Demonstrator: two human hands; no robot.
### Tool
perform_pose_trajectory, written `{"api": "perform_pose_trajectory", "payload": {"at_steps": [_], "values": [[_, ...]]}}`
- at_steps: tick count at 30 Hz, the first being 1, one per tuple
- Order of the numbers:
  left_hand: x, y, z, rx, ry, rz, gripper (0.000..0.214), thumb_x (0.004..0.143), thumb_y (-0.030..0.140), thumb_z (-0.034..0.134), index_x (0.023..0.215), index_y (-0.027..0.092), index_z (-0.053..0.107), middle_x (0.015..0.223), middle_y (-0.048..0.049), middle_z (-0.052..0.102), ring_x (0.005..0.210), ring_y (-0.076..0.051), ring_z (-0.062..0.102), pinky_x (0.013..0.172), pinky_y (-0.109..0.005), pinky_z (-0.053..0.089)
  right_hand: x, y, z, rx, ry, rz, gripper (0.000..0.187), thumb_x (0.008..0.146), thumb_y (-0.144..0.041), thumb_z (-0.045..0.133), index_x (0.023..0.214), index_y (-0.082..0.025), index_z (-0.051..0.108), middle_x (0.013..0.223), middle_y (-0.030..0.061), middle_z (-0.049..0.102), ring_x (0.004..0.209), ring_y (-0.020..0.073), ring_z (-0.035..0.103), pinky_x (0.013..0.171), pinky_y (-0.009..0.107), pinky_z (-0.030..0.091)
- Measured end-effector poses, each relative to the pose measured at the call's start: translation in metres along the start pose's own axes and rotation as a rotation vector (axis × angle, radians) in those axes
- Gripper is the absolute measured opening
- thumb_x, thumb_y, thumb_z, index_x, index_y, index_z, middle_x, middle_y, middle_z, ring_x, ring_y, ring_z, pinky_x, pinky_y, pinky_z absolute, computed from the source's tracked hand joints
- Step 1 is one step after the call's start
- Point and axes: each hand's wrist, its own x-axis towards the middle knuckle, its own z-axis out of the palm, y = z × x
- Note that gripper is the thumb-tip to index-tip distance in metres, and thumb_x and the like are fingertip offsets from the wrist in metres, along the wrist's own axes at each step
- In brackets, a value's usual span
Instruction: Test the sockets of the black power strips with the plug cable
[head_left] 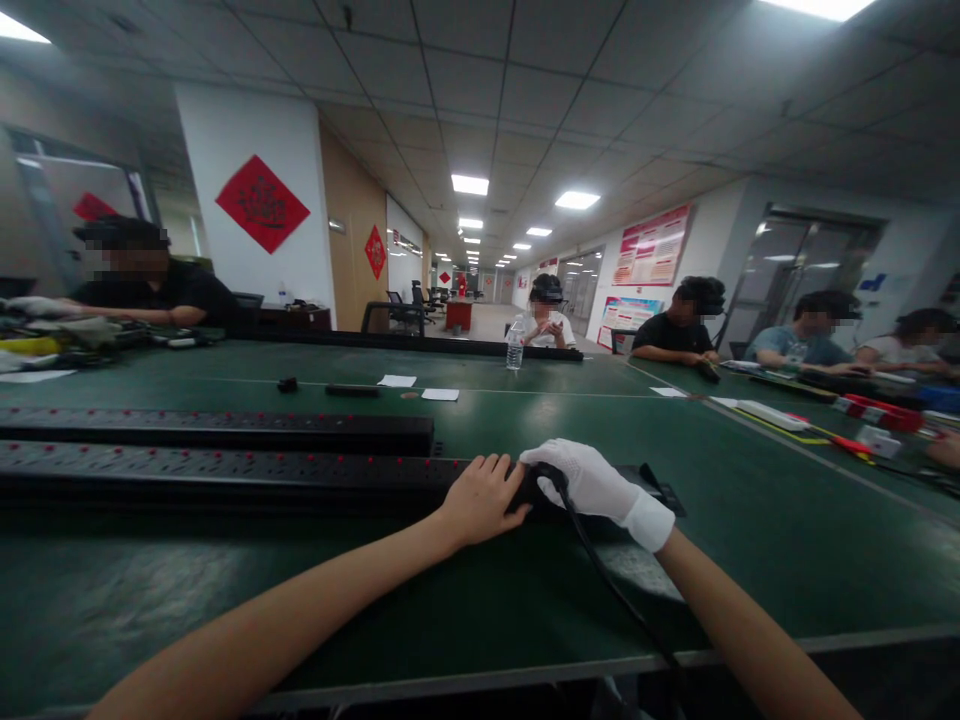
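Observation:
A long black power strip [247,470], slotted and dotted with red along its top, lies across the table in front of me. My left hand [484,500], bare, is closed over it near its right end, fingers on top and thumb on the near side. Beside it, my right hand [589,480] in a white glove is closed round the thick end of a black cable [596,560]. The cable runs down over the table's near edge. My glove hides where the cable end meets the strip. A second similar black strip [375,432] lies just behind.
The green table [360,610] carries a small black piece [287,384], a short black bar [352,391], white papers [440,395] and a water bottle [514,345]. A dark flat piece [660,490] lies right of my glove. Several people sit around the table.

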Motion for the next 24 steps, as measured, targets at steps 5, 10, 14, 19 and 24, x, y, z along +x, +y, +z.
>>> {"api": "perform_pose_trajectory", "payload": {"at_steps": [5,10,14,19,24], "values": [[-0.0004,-0.0004,-0.0006,0.003,0.0,0.003,0.048,0.081,0.046,0.041,0.117,0.014,0.043,0.109,-0.0145,0.053,0.102,-0.028,0.049,0.08,-0.039,0.04,-0.0008,0.0011,0.0013,-0.005,0.003,0.002,0.036,0.077,-0.021,0.05,0.112,-0.022,0.053,0.097,0.0062,0.061,0.087,0.0168,0.057,0.079,0.031,0.045],[-0.0003,0.0008,-0.0019,0.012,0.0,-0.002,0.048,0.082,0.046,0.04,0.118,0.014,0.042,0.109,-0.0142,0.053,0.1,-0.027,0.05,0.079,-0.039,0.04,-0.0004,0.0012,0.0033,-0.021,0.012,0.011,0.033,0.078,-0.022,0.05,0.111,-0.021,0.053,0.095,0.0064,0.061,0.086,0.0165,0.057,0.078,0.03,0.045],[-0.0002,0.0006,-0.002,0.025,0.0,0.008,0.05,0.082,0.046,0.041,0.121,0.015,0.04,0.11,-0.0136,0.052,0.099,-0.027,0.05,0.079,-0.038,0.04,0.0001,0.0012,0.0048,-0.043,0.017,0.015,0.031,0.08,-0.022,0.049,0.111,-0.021,0.053,0.094,0.0064,0.061,0.085,0.0163,0.057,0.078,0.03,0.045],[-0.0009,-0.0006,-0.0029,0.033,-0.017,0.026,0.05,0.084,0.045,0.037,0.127,0.019,0.035,0.112,-0.0129,0.051,0.101,-0.027,0.049,0.078,-0.037,0.039,-0.0001,0.0009,0.0063,-0.037,0.021,0.025,0.03,0.08,-0.023,0.049,0.11,-0.021,0.054,0.095,0.0065,0.06,0.086,0.0162,0.056,0.079,0.03,0.044],[-0.0008,0.0,-0.0022,0.044,-0.028,0.019,0.052,0.084,0.046,0.036,0.128,0.019,0.035,0.112,-0.0131,0.051,0.099,-0.027,0.05,0.078,-0.038,0.039,-0.0002,0.0025,0.0071,-0.032,0.006,0.033,0.03,0.081,-0.024,0.049,0.111,-0.021,0.053,0.096,0.0068,0.06,0.087,0.0166,0.056,0.08,0.031,0.044]]}}
